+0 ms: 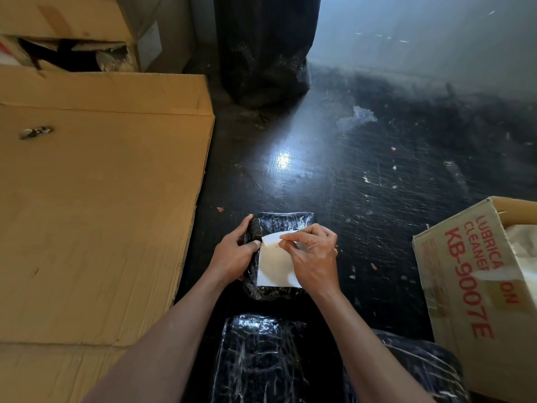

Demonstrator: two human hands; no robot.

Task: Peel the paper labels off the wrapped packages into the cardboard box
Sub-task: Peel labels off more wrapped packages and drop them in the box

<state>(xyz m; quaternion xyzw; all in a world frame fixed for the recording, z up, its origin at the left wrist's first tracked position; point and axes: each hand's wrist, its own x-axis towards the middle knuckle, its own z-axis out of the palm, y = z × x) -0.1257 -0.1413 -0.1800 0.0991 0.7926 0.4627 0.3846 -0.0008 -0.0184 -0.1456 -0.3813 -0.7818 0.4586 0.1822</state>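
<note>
step: peel in hand, label's top edge lifted & curled, rest looks stuck; judged early in this peel.
right hand [312,257]: pinched shut on the lifted top edge of the label [274,267], thumb + forefinger.
left hand [232,253]: wrapped round the package's left edge, thumb pressing on top by the label's corner, holding it down.
package [279,257]: lower centre of frame, flat on the floor [348,158]; dark, glossy, crinkled plastic wrap, rounded-rectangle shape.
label, look: white paper, matte, rectangular, faint print near top, too small to read.
next move: prob. pull low & steady toward near edge w/ left hand bracing; thin paper could tear.
box [476,286]: right edge of frame, open top, red print on side, pale crumpled stuff inside; well apart from package, so label needs carrying over.
other packages [261,359]: bottom centre, same shiny wrap.
cardboard sheet [101,199]: left of frame, flat, creased, tan.
</note>
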